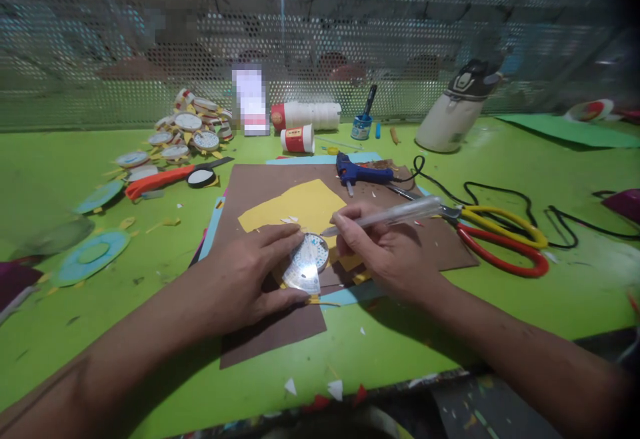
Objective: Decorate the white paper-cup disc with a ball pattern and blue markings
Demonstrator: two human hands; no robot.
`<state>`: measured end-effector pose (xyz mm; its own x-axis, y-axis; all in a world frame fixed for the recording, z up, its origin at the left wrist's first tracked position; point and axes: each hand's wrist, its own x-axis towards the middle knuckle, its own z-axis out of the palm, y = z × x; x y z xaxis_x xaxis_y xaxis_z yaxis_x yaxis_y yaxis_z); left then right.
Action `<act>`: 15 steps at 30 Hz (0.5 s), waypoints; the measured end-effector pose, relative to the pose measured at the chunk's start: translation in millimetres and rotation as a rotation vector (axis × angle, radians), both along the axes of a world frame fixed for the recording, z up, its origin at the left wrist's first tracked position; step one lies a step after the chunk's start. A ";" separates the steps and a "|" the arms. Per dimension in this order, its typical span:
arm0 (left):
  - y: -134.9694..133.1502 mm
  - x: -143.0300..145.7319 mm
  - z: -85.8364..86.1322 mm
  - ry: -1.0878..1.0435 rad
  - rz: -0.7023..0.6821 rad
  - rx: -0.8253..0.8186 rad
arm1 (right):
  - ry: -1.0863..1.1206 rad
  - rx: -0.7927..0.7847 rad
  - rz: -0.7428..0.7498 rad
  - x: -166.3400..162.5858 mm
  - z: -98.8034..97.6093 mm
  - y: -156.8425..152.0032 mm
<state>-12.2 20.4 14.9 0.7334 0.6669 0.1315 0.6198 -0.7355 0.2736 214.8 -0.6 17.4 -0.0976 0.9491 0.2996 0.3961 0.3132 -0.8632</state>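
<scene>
My left hand [253, 275] lies on the brown paper sheet [280, 329], its thumb and fingers pinching a small clear patterned disc with a triangular flap [307, 262]. My right hand [383, 252] grips a clear pen [395, 214] like a writing tool, its tip pointing left at the disc's upper edge. A yellow paper piece [300, 205] lies on the brown sheet just behind both hands.
A blue glue gun [360, 173] with black cord and red-and-yellow scissors [500, 239] lie to the right. A pile of finished round pieces [190, 132], an orange cutter [155, 182], blue rings [93, 255], paper cups [300, 122] and a white jug [457, 109] stand behind. Paper scraps litter the green table [575, 292].
</scene>
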 end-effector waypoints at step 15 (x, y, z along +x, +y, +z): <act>-0.6 2.2 3.3 0.009 -0.016 0.019 | 0.087 -0.158 0.090 -4.5 -4.2 -1.5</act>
